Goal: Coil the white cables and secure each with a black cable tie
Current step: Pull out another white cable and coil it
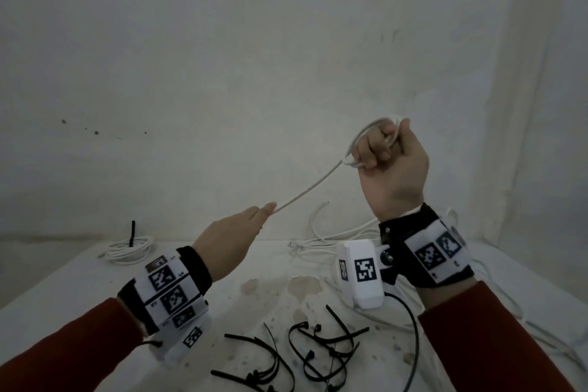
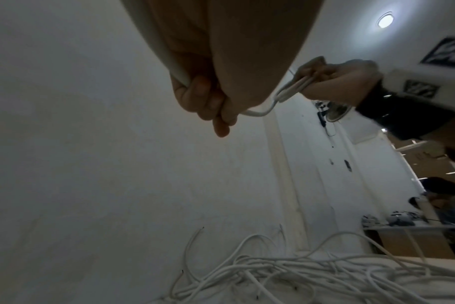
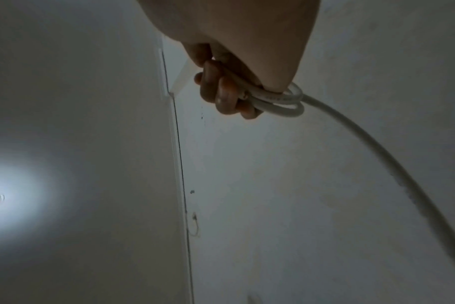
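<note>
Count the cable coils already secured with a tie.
1: a finished coil at the table's far left, a black tie standing up from it. The right hand holds a coil only begun, untied; the remaining cables lie loose.

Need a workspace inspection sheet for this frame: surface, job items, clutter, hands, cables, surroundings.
Surface: white table, stained near the middle.
Job's things: tied coil at far left; loose black cable ties near front.
Clutter: nothing seen.
Grippers: right hand grips small loops of the white cable; left hand pinches the strand lower down.
Cables: loose white cables piled at back right.
Surroundings: white wall, ceiling light.
</note>
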Demonstrator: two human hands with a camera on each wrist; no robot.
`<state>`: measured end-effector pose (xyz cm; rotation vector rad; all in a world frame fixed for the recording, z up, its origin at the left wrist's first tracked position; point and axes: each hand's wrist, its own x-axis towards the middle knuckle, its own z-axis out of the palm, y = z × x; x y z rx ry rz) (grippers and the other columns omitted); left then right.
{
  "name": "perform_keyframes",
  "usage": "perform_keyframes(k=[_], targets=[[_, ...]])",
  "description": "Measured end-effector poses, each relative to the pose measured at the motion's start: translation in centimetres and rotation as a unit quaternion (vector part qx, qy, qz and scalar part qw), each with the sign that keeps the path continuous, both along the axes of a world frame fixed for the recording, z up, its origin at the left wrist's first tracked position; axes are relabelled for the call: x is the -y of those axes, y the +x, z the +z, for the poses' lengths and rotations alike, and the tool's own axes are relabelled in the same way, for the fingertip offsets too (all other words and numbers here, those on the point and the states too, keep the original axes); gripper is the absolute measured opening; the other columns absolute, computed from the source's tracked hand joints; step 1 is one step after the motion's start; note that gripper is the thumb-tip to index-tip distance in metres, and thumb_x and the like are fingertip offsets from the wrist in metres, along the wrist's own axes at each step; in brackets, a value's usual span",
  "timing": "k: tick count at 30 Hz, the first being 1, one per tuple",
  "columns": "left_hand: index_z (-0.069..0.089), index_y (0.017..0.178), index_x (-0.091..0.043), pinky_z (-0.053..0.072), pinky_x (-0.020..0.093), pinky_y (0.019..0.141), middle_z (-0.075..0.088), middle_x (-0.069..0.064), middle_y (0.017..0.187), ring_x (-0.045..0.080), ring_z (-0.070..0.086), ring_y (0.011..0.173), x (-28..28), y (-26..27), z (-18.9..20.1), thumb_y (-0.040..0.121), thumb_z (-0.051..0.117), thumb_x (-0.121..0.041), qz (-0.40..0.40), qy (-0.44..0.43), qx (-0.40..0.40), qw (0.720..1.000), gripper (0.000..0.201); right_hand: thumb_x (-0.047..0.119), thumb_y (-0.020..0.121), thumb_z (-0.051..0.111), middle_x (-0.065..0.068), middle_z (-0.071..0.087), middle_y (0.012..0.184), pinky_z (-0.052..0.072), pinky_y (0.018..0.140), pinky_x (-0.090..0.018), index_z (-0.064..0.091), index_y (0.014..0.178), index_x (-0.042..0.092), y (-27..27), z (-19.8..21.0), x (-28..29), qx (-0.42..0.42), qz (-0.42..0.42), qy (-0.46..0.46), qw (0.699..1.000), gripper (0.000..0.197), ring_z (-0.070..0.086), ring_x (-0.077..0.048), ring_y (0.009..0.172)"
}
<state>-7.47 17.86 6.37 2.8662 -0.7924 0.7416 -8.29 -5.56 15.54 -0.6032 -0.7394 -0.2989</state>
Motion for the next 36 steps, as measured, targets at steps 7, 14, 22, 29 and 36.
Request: perform_keyframes(k=[7, 14, 22, 29, 36], targets=[[0.025, 0.146, -0.022, 0.030, 0.019, 0.057, 0.048, -0.005, 0.116, 0.011, 0.039, 0.078, 0.3, -2.2, 1.2, 0.090, 0.034, 0.010, -0.047, 0.052, -0.004, 0.998, 0.065, 0.019, 0.102, 0.033, 0.007, 0.046, 0.058, 0.037, 0.052, -0.023, 0.043, 0.081, 0.012, 2.4, -1.4, -2.2, 0.053, -0.241, -0.214, 0.945, 0.024, 0.040, -0.010, 0.052], [0.039, 0.125, -0.036, 0.048, 0.034, 0.063, 0.047, -0.016, 0.093, 0.012, 0.049, 0.073, -2.5, -2.3, 2.7, 0.090, 0.044, 0.005, -0.130, 0.032, 0.027, 0.991, 0.055, 0.027, 0.102, 0.039, -0.001, 0.057, 0.068, 0.041, 0.056, -0.036, 0.040, 0.090, 0.015, 2.1, -3.4, -1.4, 0.195, -0.435, -0.692, 0.542, 0.018, 0.049, -0.019, 0.056], [0.060, 0.098, -0.021, 0.040, 0.027, 0.047, 0.062, -0.004, 0.077, 0.021, 0.058, 0.058, -3.1, -2.2, 5.2, 0.095, 0.041, -0.029, -0.146, 0.069, 0.203, 0.966, 0.021, 0.044, 0.101, 0.027, 0.009, 0.046, 0.058, 0.032, 0.058, -0.026, 0.042, 0.064, 0.023, 0.3, -3.9, -1.0, 0.140, -0.301, -0.761, 0.558, 0.045, 0.041, -0.007, 0.052], [0.061, 0.113, -0.018, 0.037, 0.011, 0.073, 0.055, -0.015, 0.089, 0.000, 0.050, 0.079, -1.0, -1.9, 5.4, 0.093, 0.037, -0.049, -0.203, -0.221, 0.085, 0.950, 0.044, 0.066, 0.091, 0.021, 0.004, 0.021, 0.039, 0.011, 0.049, -0.032, 0.030, 0.049, 0.017, -1.6, -3.1, -2.5, -0.028, -0.015, -0.514, 0.857, 0.066, 0.014, -0.013, 0.040], [0.063, 0.088, -0.026, 0.046, 0.039, 0.065, 0.069, -0.001, 0.084, 0.031, 0.059, 0.081, 1.5, -2.5, 4.9, 0.090, 0.061, -0.029, -0.219, -0.419, -0.042, 0.880, 0.004, 0.058, 0.098, 0.019, 0.003, 0.019, 0.038, 0.012, 0.058, -0.039, 0.034, 0.047, 0.016, -2.1, -2.6, -4.3, -0.115, -0.042, -0.394, 0.911, 0.068, 0.017, -0.016, 0.036]])
